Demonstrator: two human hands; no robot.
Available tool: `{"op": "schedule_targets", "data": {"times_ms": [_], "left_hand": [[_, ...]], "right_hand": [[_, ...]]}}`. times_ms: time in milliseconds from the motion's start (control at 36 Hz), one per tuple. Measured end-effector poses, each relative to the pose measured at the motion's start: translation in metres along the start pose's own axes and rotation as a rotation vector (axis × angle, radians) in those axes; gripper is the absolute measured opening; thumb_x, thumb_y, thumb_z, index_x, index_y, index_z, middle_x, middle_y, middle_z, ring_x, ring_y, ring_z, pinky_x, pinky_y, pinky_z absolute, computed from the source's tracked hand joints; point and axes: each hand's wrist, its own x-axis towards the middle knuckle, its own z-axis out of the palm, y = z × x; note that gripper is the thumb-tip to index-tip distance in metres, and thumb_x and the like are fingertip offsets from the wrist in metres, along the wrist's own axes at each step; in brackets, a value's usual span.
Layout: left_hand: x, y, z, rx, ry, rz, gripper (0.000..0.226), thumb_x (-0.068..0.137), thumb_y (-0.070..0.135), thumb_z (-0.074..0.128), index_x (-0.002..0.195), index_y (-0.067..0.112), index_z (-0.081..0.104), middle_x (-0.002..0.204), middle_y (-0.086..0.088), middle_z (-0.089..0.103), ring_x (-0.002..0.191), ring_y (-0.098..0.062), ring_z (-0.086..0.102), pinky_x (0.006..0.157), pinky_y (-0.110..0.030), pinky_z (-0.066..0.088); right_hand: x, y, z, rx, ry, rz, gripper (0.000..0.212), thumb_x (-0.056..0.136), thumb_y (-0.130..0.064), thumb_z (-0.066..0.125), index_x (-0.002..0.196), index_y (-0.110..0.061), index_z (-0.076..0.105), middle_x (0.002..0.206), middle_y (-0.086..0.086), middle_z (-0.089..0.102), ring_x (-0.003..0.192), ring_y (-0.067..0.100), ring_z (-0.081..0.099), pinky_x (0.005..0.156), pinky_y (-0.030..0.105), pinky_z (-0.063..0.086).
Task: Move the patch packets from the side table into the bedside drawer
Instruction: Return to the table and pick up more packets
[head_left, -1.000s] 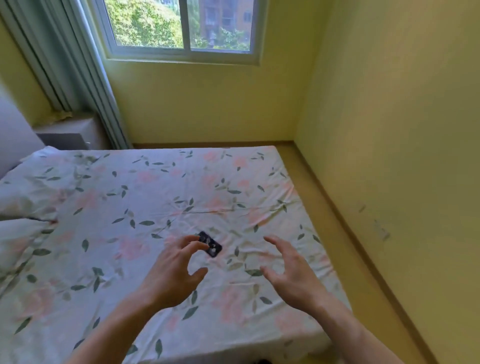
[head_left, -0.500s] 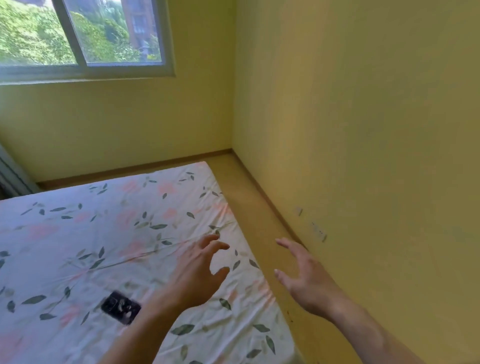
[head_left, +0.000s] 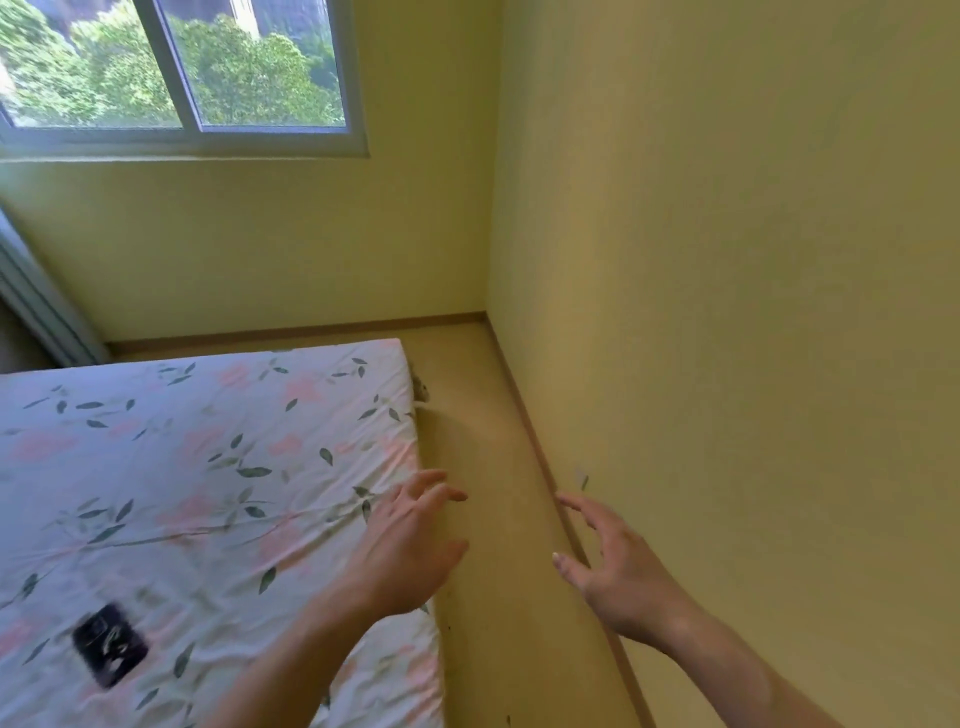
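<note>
No legible text, label, brand, number or sign in the head view; the small dark packet (head_left: 109, 644) lying on the floral bed sheet (head_left: 218, 467), near the sheet's lower left part, carries pale markings; these are motion-blurred and cannot be read as letters or figures; walls and window frame bear no writing.

A floor strip (head_left: 488, 467) runs between bed (head_left: 208, 467) and wall (head_left: 727, 312), seemingly unobstructed.
</note>
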Motion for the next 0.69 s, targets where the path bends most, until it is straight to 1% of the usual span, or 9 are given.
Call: {"op": "schedule_targets", "data": {"times_ms": [83,167,250,306,444,528,611,639,694], "left_hand": [[0.021,0.023,0.003,-0.001,0.029,-0.037,0.052,0.09,0.055,0.06,0.138,0.048,0.043,0.158,0.019,0.023,0.146,-0.011,0.027,0.121,-0.039,0.028],[0.035,0.026,-0.004,-0.014,0.084,-0.124,0.05,0.091,0.053,0.06,0.137,0.046,0.044,0.158,0.02,0.024,0.145,-0.011,0.029,0.12,-0.037,0.028],[0.045,0.023,-0.012,0.02,0.13,-0.215,0.049,0.091,0.053,0.061,0.136,0.047,0.044,0.159,0.019,0.024,0.144,-0.011,0.029,0.12,-0.037,0.03],[0.053,0.016,-0.018,0.024,0.159,-0.267,0.049,0.09,0.053,0.061,0.136,0.046,0.045,0.158,0.019,0.024,0.143,-0.01,0.03,0.119,-0.036,0.03],[0.093,-0.014,-0.035,-0.004,0.238,-0.392,0.045,0.091,0.05,0.061,0.133,0.046,0.046,0.157,0.018,0.026,0.142,-0.011,0.034,0.119,-0.036,0.029],[0.138,-0.037,-0.046,-0.014,0.258,-0.43,0.045,0.091,0.05,0.062,0.133,0.046,0.046,0.158,0.019,0.026,0.142,-0.012,0.034,0.119,-0.036,0.029],[0.19,-0.062,-0.062,-0.027,0.276,-0.45,0.046,0.089,0.052,0.063,0.132,0.047,0.046,0.157,0.018,0.026,0.141,-0.013,0.037,0.118,-0.038,0.033],[0.208,-0.07,-0.069,-0.036,0.286,-0.454,0.046,0.089,0.052,0.063,0.132,0.047,0.047,0.157,0.018,0.027,0.141,-0.013,0.037,0.118,-0.039,0.033],[0.246,-0.082,-0.085,-0.046,0.306,-0.463,0.047,0.089,0.05,0.064,0.133,0.046,0.048,0.157,0.018,0.029,0.141,-0.013,0.036,0.119,-0.038,0.031]], "right_hand": [[0.034,0.017,-0.036,-0.03,-0.005,-0.049,0.063,0.093,-0.031,0.067,0.148,-0.036,0.038,0.155,-0.014,0.035,0.141,0.005,0.035,0.119,0.027,0.028],[0.08,0.014,-0.056,-0.004,-0.027,-0.117,0.063,0.093,-0.033,0.065,0.149,-0.037,0.037,0.154,-0.015,0.036,0.14,0.006,0.035,0.119,0.032,0.031],[0.13,-0.001,-0.056,0.022,-0.08,-0.187,0.063,0.092,-0.032,0.067,0.148,-0.037,0.037,0.154,-0.012,0.037,0.141,0.007,0.034,0.119,0.034,0.031],[0.163,-0.013,-0.051,0.005,-0.125,-0.236,0.064,0.091,-0.035,0.067,0.148,-0.039,0.036,0.156,-0.011,0.036,0.143,0.01,0.033,0.119,0.039,0.032],[0.24,-0.043,-0.045,0.009,-0.236,-0.342,0.069,0.09,-0.037,0.069,0.15,-0.04,0.034,0.157,-0.015,0.032,0.143,0.009,0.032,0.118,0.045,0.034],[0.298,-0.058,-0.048,-0.011,-0.254,-0.4,0.07,0.089,-0.037,0.069,0.15,-0.039,0.033,0.157,-0.017,0.032,0.143,0.005,0.031,0.119,0.043,0.033],[0.359,-0.077,-0.057,-0.026,-0.257,-0.419,0.071,0.09,-0.037,0.069,0.15,-0.039,0.033,0.157,-0.017,0.031,0.141,0.003,0.032,0.119,0.041,0.032],[0.379,-0.084,-0.061,-0.02,-0.257,-0.426,0.07,0.09,-0.036,0.069,0.15,-0.039,0.033,0.156,-0.018,0.032,0.139,0.001,0.033,0.119,0.039,0.032],[0.415,-0.099,-0.07,0.006,-0.259,-0.442,0.068,0.091,-0.032,0.07,0.149,-0.038,0.035,0.149,-0.024,0.034,0.125,-0.014,0.038,0.116,0.03,0.033]]}}
